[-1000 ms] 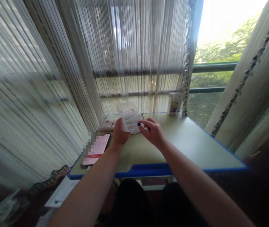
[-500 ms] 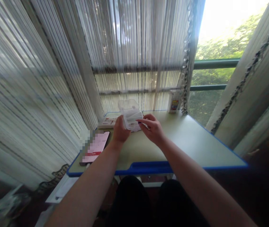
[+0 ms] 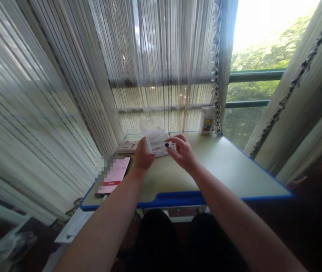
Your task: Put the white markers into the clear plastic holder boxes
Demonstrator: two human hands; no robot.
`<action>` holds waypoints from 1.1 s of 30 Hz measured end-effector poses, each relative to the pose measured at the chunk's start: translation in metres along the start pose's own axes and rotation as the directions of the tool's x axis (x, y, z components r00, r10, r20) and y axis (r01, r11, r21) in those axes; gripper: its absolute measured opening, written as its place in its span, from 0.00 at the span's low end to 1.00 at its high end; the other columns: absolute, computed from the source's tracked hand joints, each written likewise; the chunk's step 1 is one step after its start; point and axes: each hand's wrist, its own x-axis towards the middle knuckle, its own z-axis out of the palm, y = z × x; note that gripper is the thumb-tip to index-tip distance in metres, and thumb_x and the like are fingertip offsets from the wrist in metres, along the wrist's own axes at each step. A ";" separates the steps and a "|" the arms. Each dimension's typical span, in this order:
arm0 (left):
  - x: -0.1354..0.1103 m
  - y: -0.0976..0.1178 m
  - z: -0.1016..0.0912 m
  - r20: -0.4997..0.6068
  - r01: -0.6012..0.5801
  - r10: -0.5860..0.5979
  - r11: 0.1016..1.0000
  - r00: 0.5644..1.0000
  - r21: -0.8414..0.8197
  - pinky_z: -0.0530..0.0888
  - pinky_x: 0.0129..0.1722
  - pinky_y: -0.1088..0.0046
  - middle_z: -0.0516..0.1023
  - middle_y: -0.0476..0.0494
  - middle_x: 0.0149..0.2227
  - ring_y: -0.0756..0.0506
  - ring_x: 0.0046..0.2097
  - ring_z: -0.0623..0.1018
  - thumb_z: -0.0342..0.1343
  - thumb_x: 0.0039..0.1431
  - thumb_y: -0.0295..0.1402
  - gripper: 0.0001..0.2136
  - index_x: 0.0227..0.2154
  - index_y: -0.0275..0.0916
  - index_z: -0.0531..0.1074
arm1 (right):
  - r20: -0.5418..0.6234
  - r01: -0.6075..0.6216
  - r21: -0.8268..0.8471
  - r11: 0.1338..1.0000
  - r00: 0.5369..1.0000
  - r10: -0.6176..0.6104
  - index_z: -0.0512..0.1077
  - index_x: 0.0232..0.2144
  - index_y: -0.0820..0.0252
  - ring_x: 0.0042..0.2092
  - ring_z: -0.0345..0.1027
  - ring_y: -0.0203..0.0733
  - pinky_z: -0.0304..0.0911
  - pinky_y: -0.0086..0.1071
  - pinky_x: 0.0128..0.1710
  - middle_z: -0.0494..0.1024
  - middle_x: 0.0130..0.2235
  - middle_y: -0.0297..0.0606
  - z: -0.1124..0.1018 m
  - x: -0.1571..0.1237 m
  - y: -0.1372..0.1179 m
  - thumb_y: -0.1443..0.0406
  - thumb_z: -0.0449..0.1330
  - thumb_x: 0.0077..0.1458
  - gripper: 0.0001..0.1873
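Observation:
My left hand [image 3: 144,155] is closed around the side of a clear plastic box [image 3: 157,141], whose lid [image 3: 151,124] stands raised at the far side. The box is tilted toward me above the desk. Between the thumb and forefinger of my right hand [image 3: 182,151] is a small round dark purple piece [image 3: 166,145], right over the near part of the box. Its exact kind is too small to make out. Whatever lies inside the box is blurred.
A phone [image 3: 115,174] with a lit pink screen lies at the desk's left. Behind my left hand is a flat printed item [image 3: 128,146]. A clear-and-white package [image 3: 206,120] stands at the back right. The desk [image 3: 220,170] has a blue rim, with curtains [image 3: 161,56] behind it.
My right forefinger and thumb have drawn back slightly from the box and now show the purple piece between them more plainly. My left hand keeps its hold on the box.

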 end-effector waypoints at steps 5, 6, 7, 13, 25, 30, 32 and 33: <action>0.000 -0.006 0.001 0.034 0.016 -0.017 1.000 0.999 0.023 0.74 0.51 0.54 0.76 0.33 0.46 0.34 0.51 0.76 0.59 0.48 0.30 0.21 0.47 0.37 0.64 | 0.030 -0.018 -0.009 1.000 0.999 0.018 0.77 0.36 0.56 0.31 0.59 0.33 0.63 0.30 0.31 0.67 0.37 0.36 0.001 0.001 0.004 0.66 0.60 0.53 0.08; 0.000 -0.007 0.001 0.039 0.005 -0.006 1.000 0.999 0.023 0.73 0.54 0.53 0.76 0.33 0.47 0.33 0.54 0.75 0.59 0.47 0.29 0.22 0.48 0.37 0.64 | 0.039 -0.020 -0.015 1.000 0.999 0.020 0.77 0.35 0.57 0.31 0.59 0.33 0.63 0.30 0.31 0.67 0.37 0.36 0.001 0.001 0.006 0.66 0.60 0.53 0.07; 0.000 -0.009 0.000 0.040 -0.006 0.006 1.000 0.999 0.022 0.71 0.56 0.52 0.76 0.32 0.48 0.33 0.56 0.74 0.59 0.46 0.27 0.23 0.48 0.37 0.64 | 0.046 -0.023 -0.018 1.000 0.999 0.024 0.77 0.34 0.57 0.31 0.59 0.33 0.62 0.30 0.31 0.67 0.36 0.36 0.002 0.002 0.007 0.67 0.60 0.53 0.07; 0.003 -0.013 -0.005 0.049 -0.038 0.036 0.999 0.998 0.026 0.60 0.65 0.46 0.75 0.34 0.52 0.31 0.65 0.66 0.56 0.39 0.20 0.29 0.49 0.39 0.64 | 0.087 -0.053 -0.011 0.999 0.995 0.053 0.77 0.38 0.58 0.27 0.56 0.29 0.61 0.28 0.28 0.67 0.37 0.35 0.002 0.000 0.011 0.65 0.61 0.53 0.09; 0.005 -0.020 0.000 0.018 0.059 -0.059 0.998 0.998 -0.036 0.63 0.64 0.48 0.70 0.30 0.58 0.34 0.63 0.69 0.58 0.51 0.28 0.23 0.51 0.41 0.63 | 0.191 -0.206 -0.510 0.835 0.919 0.343 0.77 0.47 0.57 0.51 0.66 0.48 0.61 0.42 0.56 0.76 0.51 0.46 0.002 -0.003 0.043 0.72 0.52 0.54 0.21; 0.001 -0.020 0.002 0.026 0.064 -0.063 0.998 0.998 -0.027 0.67 0.60 0.47 0.73 0.29 0.53 0.33 0.58 0.72 0.57 0.50 0.27 0.21 0.48 0.38 0.64 | 0.511 -0.006 -0.609 0.793 0.762 0.398 0.70 0.59 0.56 0.62 0.57 0.49 0.54 0.44 0.64 0.70 0.62 0.39 0.007 -0.011 0.041 0.70 0.51 0.60 0.25; 0.001 -0.019 0.000 0.009 0.047 -0.046 0.998 0.999 -0.030 0.66 0.60 0.47 0.74 0.30 0.51 0.33 0.57 0.74 0.57 0.48 0.26 0.21 0.48 0.37 0.64 | 0.512 0.003 -0.627 0.779 0.755 0.409 0.70 0.59 0.58 0.62 0.57 0.50 0.53 0.43 0.64 0.71 0.62 0.40 0.006 -0.011 0.040 0.69 0.51 0.61 0.25; 0.001 -0.018 -0.001 0.003 0.051 -0.051 0.998 0.999 -0.032 0.67 0.60 0.47 0.75 0.31 0.49 0.33 0.56 0.74 0.58 0.47 0.26 0.22 0.48 0.38 0.64 | 0.502 0.005 -0.637 0.771 0.761 0.411 0.71 0.58 0.57 0.62 0.58 0.50 0.54 0.43 0.64 0.71 0.61 0.40 0.005 -0.011 0.039 0.69 0.52 0.60 0.24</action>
